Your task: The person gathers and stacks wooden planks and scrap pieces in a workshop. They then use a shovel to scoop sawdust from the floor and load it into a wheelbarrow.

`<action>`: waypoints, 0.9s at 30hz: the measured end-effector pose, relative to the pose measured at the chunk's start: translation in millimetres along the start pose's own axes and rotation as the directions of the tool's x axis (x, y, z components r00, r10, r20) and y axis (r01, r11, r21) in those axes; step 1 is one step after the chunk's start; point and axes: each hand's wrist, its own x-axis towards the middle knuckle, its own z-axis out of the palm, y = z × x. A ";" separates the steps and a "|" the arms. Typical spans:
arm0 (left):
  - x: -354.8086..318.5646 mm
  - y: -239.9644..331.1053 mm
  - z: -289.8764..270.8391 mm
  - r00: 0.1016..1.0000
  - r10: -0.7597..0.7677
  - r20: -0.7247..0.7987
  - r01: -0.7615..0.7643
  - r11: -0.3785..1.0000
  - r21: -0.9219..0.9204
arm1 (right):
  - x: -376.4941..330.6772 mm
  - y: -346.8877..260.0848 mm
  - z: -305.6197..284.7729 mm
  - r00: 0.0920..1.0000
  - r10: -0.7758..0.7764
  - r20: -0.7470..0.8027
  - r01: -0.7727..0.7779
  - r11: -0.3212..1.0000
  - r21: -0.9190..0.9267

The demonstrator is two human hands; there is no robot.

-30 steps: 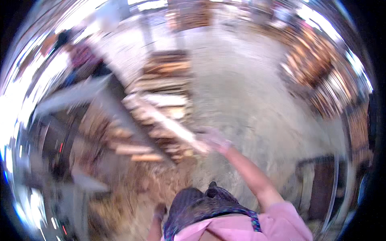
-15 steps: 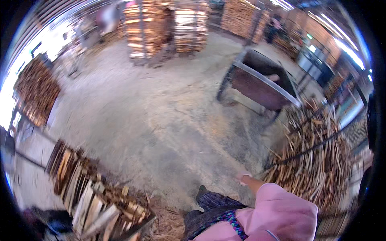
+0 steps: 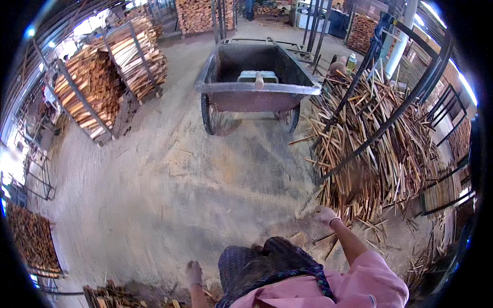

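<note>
My right hand [image 3: 324,214], in a light glove, hangs with fingers curled and nothing in it, just in front of a big heap of thin wooden strips [image 3: 377,149] held in a black metal rack [image 3: 390,120]. My left hand [image 3: 193,271] is low at my side near the floor, gloved and holding nothing I can see. A pink sleeve covers my right arm. Ahead stands a dark metal two-wheeled cart [image 3: 255,82] with a pale green object [image 3: 257,77] inside it.
Racked stacks of cut wood [image 3: 105,77] line the left side, more stacks [image 3: 197,14] stand at the far end. Another wood pile [image 3: 31,238] lies at lower left. Sawdust and loose strips litter the concrete floor [image 3: 169,190]. A white pillar [image 3: 400,36] rises at right.
The view has swung to the right, from wood stacks on the left to the cart and strip heap. My right arm has dropped from reaching outward to hanging by the strips.
</note>
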 end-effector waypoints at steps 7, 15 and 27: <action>85.4 284.3 67.9 0.691 0.721 0.059 -0.721 0.681 0.129 | 19.9 -136.8 -120.7 0.943 -0.018 -0.333 0.114 0.956 0.270; 49.7 489.0 178.5 0.570 0.751 0.333 -0.799 0.601 0.014 | 42.4 -171.8 -197.9 0.946 0.103 -0.308 -0.019 0.964 0.265; 72.7 745.9 317.7 0.435 0.874 0.216 -0.744 0.214 0.633 | 208.0 -173.5 -437.4 0.693 0.082 -0.716 0.053 0.985 0.164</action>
